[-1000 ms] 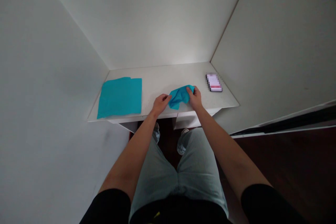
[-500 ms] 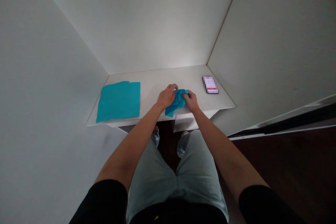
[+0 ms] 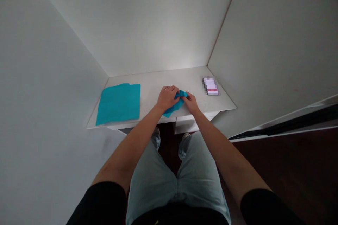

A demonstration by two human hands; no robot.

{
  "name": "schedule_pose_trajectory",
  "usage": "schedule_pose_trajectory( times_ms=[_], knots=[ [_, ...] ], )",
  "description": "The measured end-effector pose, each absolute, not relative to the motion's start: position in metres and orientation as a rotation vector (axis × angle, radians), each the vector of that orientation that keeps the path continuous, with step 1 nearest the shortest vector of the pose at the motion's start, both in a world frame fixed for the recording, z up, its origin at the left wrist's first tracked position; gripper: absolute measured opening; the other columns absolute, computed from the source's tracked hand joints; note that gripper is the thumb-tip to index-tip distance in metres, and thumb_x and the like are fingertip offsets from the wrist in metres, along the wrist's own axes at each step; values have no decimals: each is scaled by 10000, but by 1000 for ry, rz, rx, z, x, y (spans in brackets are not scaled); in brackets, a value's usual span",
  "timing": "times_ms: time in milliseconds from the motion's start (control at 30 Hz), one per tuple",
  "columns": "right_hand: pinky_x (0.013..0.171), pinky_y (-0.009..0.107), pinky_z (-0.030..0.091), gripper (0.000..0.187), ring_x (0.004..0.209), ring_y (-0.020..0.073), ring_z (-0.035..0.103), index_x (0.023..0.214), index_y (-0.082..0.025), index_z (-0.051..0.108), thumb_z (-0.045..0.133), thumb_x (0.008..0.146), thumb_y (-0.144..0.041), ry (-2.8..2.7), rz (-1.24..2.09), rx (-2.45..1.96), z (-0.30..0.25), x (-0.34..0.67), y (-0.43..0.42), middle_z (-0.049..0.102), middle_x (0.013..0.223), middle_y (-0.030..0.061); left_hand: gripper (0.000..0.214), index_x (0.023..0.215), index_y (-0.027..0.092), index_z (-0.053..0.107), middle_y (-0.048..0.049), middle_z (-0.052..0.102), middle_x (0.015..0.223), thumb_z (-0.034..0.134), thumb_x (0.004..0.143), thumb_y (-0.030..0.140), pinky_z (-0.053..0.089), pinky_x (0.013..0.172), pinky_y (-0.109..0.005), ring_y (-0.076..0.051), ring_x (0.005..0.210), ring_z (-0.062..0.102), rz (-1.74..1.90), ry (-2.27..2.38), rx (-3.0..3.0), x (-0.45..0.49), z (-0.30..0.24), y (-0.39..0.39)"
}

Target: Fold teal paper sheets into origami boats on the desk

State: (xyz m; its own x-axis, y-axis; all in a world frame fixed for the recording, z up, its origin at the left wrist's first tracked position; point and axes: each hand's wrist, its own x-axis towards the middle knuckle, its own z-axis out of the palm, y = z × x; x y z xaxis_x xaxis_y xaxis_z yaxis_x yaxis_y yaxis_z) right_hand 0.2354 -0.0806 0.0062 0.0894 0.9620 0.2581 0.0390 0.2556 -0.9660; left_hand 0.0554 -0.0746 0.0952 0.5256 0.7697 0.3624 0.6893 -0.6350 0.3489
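A small piece of turquoise cloth (image 3: 173, 109), bunched and partly folded, is held between my two hands above the front edge of the white desk. My left hand (image 3: 167, 97) curls over its left side, fingers closed on it and covering part of it. At the right end my right hand (image 3: 190, 102) pinches the cloth between thumb and fingers. To the left, a flat stack of larger turquoise cloth sheets (image 3: 118, 102) lies on the desk, its layers slightly offset at the top edge.
A phone (image 3: 211, 86) with a blurred, lit screen rests at the right of the white desk (image 3: 150, 81). White walls (image 3: 158, 24) enclose the desk at back and sides. Below is a drawer (image 3: 188, 124), with my legs (image 3: 155, 172) in front.
My left hand has turned further over the cloth, its fingers now curled down on it. The cloth has been folded tighter at the top, and its lower corner has shifted left.
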Motion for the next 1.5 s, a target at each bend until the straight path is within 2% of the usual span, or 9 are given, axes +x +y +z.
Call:
schedule_pose_trajectory(
  times_ms=[167, 300, 433, 533, 700, 867, 1100, 1333, 1500],
  knots=[
    [698, 319, 514, 409, 710, 177, 546, 774, -252, 655, 780, 762, -642, -1258, 945, -1100, 3, 235, -80, 617, 712, -34, 103, 1022, 208, 727, -139, 743, 1113, 631, 1008, 241, 399, 1141, -506, -322, 1121, 680, 714, 1294, 2638, 54, 95, -75],
    [726, 328, 534, 435, 728, 182, 575, 803, -251, 664, 788, 773, -667, -1248, 935, -1102, 2, 234, -78, 660, 749, -27, 36, 982, 213, 702, -112, 741, 1158, 670, 967, 217, 500, 1031, -412, -268, 1086, 695, 860, 1283, 2413, 51, 95, -73],
    [754, 339, 548, 444, 747, 188, 602, 805, -257, 646, 782, 790, -680, -1238, 926, -1094, 1, 233, -76, 683, 777, -24, 62, 899, 224, 638, -49, 746, 965, 675, 947, 232, 547, 853, -334, -213, 912, 701, 982, 1370, 1980, 49, 97, -65],
    [800, 369, 573, 464, 794, 210, 645, 858, -264, 659, 778, 788, -707, -1197, 945, -1081, 0, 233, -76, 716, 823, -6, 93, 875, 230, 595, -21, 710, 888, 629, 961, 238, 542, 788, -313, -187, 825, 676, 1086, 1432, 1727, 44, 97, -54],
    [858, 404, 590, 510, 875, 240, 686, 939, -278, 648, 752, 798, -757, -1171, 931, -1074, -1, 234, -74, 743, 894, 18, 146, 895, 250, 543, -26, 687, 907, 500, 1031, 282, 553, 805, -326, -204, 886, 687, 1223, 1591, 1370, 26, 89, -41],
    [831, 380, 583, 525, 869, 227, 685, 1006, -278, 632, 740, 819, -756, -1147, 901, -1091, 0, 232, -76, 730, 910, 11, 130, 891, 262, 502, -78, 726, 979, 534, 1017, 263, 533, 900, -366, -264, 1029, 701, 1206, 1778, 1290, 7, 73, -39],
    [560, 309, 492, 594, 605, 172, 567, 986, -289, 576, 739, 814, -834, -1163, 990, -1088, 0, 235, -79, 644, 714, -44, 110, 973, 272, 487, -126, 750, 1023, 547, 1052, 318, 501, 976, -409, -312, 1110, 724, 1206, 1854, 1382, -1, 52, -46],
    [617, 334, 542, 639, 683, 200, 637, 1043, -298, 526, 726, 811, -858, -1081, 952, -1102, -4, 236, -77, 712, 806, -19, 86, 1100, 254, 524, -158, 770, 1086, 491, 1098, 334, 503, 962, -397, -319, 1135, 746, 1163, 1964, 1505, -17, 53, -46],
    [493, 304, 427, 630, 535, 172, 538, 1045, -309, 513, 705, 826, -868, -1133, 967, -1146, -5, 236, -76, 578, 645, -72, 80, 1105, 239, 548, -164, 755, 1085, 504, 1094, 306, 497, 985, -402, -334, 1149, 732, 1181, 1982, 1520, -42, 59, -38]
  ],
)
